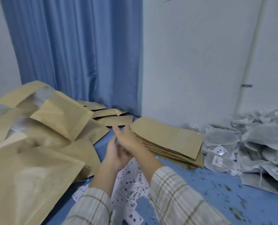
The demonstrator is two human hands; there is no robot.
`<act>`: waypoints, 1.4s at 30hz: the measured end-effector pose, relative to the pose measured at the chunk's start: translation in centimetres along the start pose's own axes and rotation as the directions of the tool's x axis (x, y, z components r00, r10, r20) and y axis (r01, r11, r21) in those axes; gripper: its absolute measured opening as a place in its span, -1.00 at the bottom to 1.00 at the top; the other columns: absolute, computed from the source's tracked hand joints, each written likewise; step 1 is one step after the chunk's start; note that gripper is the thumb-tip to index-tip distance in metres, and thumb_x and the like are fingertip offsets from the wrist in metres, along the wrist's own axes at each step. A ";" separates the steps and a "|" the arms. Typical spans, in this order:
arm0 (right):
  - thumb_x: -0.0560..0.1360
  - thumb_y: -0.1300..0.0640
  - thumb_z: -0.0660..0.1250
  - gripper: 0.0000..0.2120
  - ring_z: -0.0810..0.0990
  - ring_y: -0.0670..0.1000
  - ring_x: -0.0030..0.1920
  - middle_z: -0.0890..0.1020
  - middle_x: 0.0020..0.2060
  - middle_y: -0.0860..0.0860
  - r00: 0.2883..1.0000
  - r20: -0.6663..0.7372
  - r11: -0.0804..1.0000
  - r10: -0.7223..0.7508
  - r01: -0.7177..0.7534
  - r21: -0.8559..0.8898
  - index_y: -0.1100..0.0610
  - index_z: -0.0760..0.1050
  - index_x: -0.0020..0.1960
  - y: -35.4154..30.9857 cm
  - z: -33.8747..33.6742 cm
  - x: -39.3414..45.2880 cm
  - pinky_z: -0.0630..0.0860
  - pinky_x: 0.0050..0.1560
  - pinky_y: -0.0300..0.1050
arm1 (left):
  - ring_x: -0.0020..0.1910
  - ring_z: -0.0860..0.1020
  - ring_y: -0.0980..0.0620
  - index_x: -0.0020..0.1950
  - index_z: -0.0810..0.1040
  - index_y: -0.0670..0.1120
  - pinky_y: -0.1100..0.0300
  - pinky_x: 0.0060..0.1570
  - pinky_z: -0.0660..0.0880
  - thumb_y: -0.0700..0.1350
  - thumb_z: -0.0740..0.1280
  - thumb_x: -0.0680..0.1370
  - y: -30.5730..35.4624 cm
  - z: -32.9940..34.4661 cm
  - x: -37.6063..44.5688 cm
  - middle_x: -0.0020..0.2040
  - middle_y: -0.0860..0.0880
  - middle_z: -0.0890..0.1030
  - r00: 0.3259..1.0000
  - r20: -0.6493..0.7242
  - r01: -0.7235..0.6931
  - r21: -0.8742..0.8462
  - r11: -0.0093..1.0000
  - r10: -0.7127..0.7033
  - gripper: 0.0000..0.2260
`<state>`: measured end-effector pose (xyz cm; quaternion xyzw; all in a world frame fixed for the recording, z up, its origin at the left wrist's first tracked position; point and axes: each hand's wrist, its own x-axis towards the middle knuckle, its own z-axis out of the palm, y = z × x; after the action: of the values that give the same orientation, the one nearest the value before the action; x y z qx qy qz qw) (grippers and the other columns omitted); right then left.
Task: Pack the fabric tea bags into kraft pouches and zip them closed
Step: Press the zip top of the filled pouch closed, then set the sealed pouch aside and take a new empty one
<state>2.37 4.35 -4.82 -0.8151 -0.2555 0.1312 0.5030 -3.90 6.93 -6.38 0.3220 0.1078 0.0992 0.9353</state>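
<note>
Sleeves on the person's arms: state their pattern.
The sleeves are pale cream plaid with brown and grey lines, seen in the head view.

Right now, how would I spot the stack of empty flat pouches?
Start at the blue curtain and drop to the table's blue top. The neat flat stack lies mid-table, between puffy filled pouches and grey tea bags. It alone is squared, thin and flat.

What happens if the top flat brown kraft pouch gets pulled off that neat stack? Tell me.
The top flat brown kraft pouch probably lifts easily; it looks thin and empty. It likely bends rather than stays rigid. The stack beneath may fan out, since its edges already look slightly staggered.
</note>
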 end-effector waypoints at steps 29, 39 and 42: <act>0.36 0.25 0.48 -0.78 0.67 0.01 -0.11 0.69 -0.09 -0.01 0.531 -0.136 0.369 -0.837 0.362 -0.856 0.13 0.66 0.01 16.7 -14.1 -15.4 0.56 -0.07 -0.19 | -0.05 0.55 -0.17 0.32 0.35 -0.26 -0.11 -0.02 0.52 -0.43 0.07 0.56 -9.5 6.6 -1.7 0.10 -0.25 0.56 0.978 -0.079 -0.141 0.430 0.892 0.193 -0.66; 0.55 -0.17 0.13 -0.60 0.63 0.09 -0.07 0.66 -0.06 0.09 0.928 -0.367 0.538 0.066 0.277 0.796 0.13 0.51 0.10 7.5 -17.4 -21.2 0.58 -0.02 0.06 | 0.35 0.34 -0.06 0.47 0.11 0.22 0.11 0.31 0.26 -0.56 0.10 0.35 -10.0 7.2 -7.7 0.43 -0.06 0.35 0.573 0.739 -0.553 0.668 -0.498 0.355 -0.12; 0.56 -0.02 0.22 -0.73 0.64 0.05 -0.16 0.66 -0.12 0.08 0.900 -0.386 0.607 0.203 0.193 0.771 0.16 0.53 0.06 9.2 -17.9 -23.0 0.58 -0.21 -0.04 | 0.40 0.23 -0.13 0.45 -0.04 0.33 0.04 0.37 0.08 -0.45 0.12 0.47 -11.3 5.1 -8.4 0.51 -0.07 0.20 0.667 0.718 -0.405 0.573 -0.712 0.198 -0.18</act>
<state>-5.83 -25.07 -5.75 -0.5148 -0.0487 0.0463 0.8547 -9.25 -6.90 -8.41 0.9490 -0.0650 0.3046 0.0487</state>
